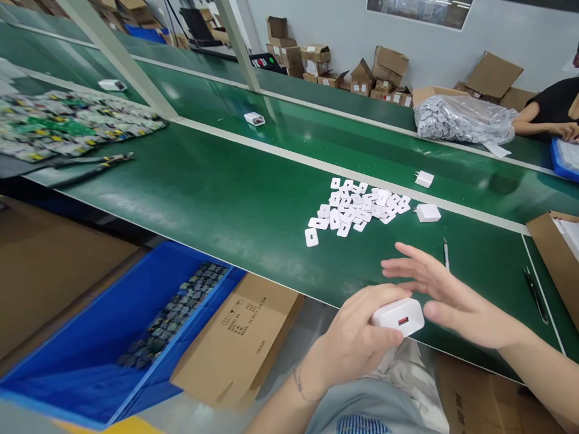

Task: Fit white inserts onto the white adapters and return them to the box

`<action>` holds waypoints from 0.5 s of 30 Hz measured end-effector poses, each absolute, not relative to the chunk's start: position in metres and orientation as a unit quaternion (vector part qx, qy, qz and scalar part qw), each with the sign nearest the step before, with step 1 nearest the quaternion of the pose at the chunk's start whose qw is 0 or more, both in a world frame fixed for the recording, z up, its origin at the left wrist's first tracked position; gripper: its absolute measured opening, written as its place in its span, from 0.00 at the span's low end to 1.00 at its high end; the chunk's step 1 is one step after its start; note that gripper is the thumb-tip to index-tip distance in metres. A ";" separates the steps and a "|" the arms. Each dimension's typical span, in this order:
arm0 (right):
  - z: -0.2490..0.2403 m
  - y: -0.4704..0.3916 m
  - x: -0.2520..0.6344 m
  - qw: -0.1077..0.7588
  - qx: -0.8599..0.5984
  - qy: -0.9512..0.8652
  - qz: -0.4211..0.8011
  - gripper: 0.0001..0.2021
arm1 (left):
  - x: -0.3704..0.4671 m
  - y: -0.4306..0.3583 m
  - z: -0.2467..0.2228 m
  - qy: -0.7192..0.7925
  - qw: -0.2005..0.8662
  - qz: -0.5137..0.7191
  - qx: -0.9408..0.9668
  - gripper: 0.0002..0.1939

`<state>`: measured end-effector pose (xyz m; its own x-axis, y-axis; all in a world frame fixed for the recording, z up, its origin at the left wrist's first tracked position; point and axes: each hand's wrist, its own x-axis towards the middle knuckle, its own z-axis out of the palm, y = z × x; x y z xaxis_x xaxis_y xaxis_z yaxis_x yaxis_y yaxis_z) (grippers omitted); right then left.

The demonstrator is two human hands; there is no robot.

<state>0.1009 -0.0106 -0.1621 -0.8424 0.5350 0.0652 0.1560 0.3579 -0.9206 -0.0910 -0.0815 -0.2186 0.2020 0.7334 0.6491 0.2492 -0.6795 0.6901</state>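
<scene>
A white USB charger [394,316] is gripped in my left hand [357,337], its face with the red-lined USB port turned upward. My right hand [446,295] is beside it with fingers stretched apart and nothing held in them. Beyond my hands, a loose pile of small white face plates with slots [359,205] lies on the green bench [217,187]. A white charger [427,213] rests at the right of the pile, and a craft knife [446,254] lies just past my right hand.
Tweezers [536,295] and a cardboard box [558,259] are at the right. Circuit boards [76,123] and pliers [99,163] occupy the left end. A blue bin [90,367] stands below the bench edge. Across the belt sits a person [554,111] near a plastic bag [464,117].
</scene>
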 end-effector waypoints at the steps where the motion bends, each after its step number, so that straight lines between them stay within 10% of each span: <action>1: -0.166 -0.012 0.102 0.195 -0.236 -0.767 0.564 0.29 | -0.091 -0.081 -0.218 0.339 0.227 0.541 0.735 0.08; 9: -0.180 -0.021 0.098 0.304 -0.270 -0.681 0.610 0.23 | -0.089 -0.082 -0.228 0.380 0.199 0.566 0.704 0.17; 12: -0.177 -0.023 0.100 0.350 -0.290 -0.737 0.500 0.20 | -0.086 -0.083 -0.232 0.387 0.343 0.621 0.590 0.34; 15: -0.178 -0.027 0.104 0.356 -0.282 -0.797 0.398 0.20 | -0.079 -0.082 -0.226 0.370 0.500 0.626 0.470 0.30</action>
<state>0.1036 -0.0270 -0.1781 -0.5867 0.7337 0.3429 0.1668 0.5238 -0.8354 -0.0790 -0.0822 -0.2263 -0.0570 0.9742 0.2184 -0.2774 -0.2256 0.9339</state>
